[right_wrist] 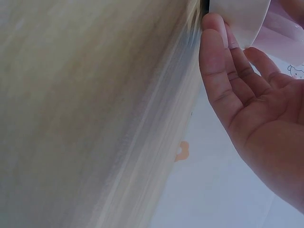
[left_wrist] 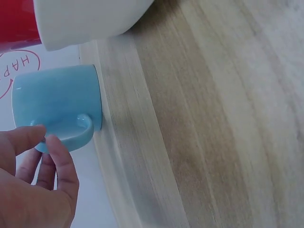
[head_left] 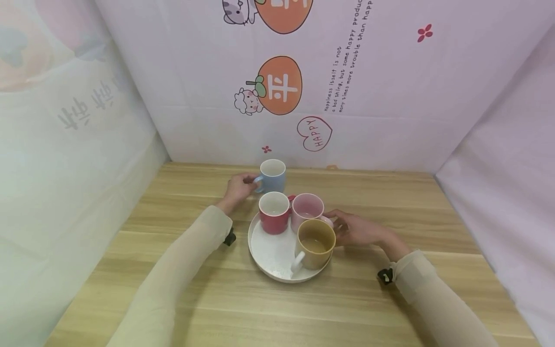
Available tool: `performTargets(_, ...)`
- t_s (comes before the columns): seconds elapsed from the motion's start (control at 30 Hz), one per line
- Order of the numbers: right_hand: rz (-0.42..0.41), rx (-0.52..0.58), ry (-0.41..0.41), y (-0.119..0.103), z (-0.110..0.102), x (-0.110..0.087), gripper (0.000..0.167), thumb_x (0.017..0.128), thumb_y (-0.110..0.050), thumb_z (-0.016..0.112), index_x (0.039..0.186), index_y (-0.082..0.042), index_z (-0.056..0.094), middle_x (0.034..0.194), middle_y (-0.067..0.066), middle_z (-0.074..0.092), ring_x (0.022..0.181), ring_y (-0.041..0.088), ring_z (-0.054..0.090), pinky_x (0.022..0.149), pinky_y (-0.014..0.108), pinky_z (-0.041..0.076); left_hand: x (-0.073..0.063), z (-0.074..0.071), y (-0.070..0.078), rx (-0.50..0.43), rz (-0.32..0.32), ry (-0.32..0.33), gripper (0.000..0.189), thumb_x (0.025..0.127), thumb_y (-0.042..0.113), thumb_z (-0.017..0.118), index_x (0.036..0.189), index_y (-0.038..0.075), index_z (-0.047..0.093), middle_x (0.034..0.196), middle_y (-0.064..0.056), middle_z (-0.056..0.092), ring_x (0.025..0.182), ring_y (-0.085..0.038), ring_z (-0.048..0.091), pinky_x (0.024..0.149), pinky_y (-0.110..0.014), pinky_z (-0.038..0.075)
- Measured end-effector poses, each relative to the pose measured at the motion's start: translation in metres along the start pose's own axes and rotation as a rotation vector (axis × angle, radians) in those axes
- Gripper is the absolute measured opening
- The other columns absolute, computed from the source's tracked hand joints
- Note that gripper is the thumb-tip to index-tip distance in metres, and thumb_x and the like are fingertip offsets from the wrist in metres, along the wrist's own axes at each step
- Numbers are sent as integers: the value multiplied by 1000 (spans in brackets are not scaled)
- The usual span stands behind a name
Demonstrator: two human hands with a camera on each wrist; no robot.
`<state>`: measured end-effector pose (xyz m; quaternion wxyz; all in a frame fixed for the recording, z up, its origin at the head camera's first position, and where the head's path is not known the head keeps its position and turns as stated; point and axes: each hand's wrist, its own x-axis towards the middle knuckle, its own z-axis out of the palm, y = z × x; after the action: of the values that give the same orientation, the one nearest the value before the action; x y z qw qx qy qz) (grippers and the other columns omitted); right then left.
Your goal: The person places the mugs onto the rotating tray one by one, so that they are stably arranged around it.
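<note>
My left hand [head_left: 241, 187] pinches the handle of a light blue mug [left_wrist: 57, 95] between thumb and fingers. The mug is upright just beyond the far side of a round white tray [head_left: 270, 255]. On that tray stand a red mug [head_left: 274, 222], a pink mug [head_left: 307, 208] and a yellow mug [head_left: 318, 258] with a pale handle. At the tray's right side, my right hand [head_left: 357, 229] grips the edge, its fingers [right_wrist: 216, 66] against the outer wall and the thumb up by the rim. The pink mug's handle lies close to this hand.
The wooden table [head_left: 243, 318] runs back to a white printed cloth [head_left: 208, 96], close behind the blue mug. Similar cloth hangs on the left and right sides. Dark bands [head_left: 385, 276] sit at both wrists, below pale sleeves.
</note>
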<state>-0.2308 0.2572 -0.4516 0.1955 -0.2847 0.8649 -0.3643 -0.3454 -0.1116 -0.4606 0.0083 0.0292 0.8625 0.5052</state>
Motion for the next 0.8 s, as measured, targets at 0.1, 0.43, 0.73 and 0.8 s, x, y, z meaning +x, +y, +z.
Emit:
performTargets(0.1,-7,6,-1,1,0,0,70,85,-18,79,144,-9,43,118,17,67,109,31,66,94,45,56,0,1,0,10,-7,8,30,92,11,69,121,4,69,123,-16,71,117,-31,66,98,-40,56)
performTargets(0.43,3,4,-2,5,2,1,71,85,-18,79,145,-10,42,118,16,67,109,30,66,93,41,56,2,3,0,15,-16,20,29,90,13,71,118,4,70,118,-16,72,112,-31,68,92,-39,59)
performTargets(0.73,1,9,-8,4,1,0,71,85,-19,79,145,-10,42,118,17,67,108,30,66,91,39,57,5,4,-1,50,2,30,31,90,17,71,118,5,71,118,-17,73,110,-30,69,90,-37,59)
performTargets(0.8,-1,1,-8,4,1,1,71,86,-18,78,145,-9,41,117,17,67,108,30,66,90,39,57,6,5,-1,45,3,32,30,90,18,71,117,5,71,116,-16,73,106,-29,71,88,-35,60)
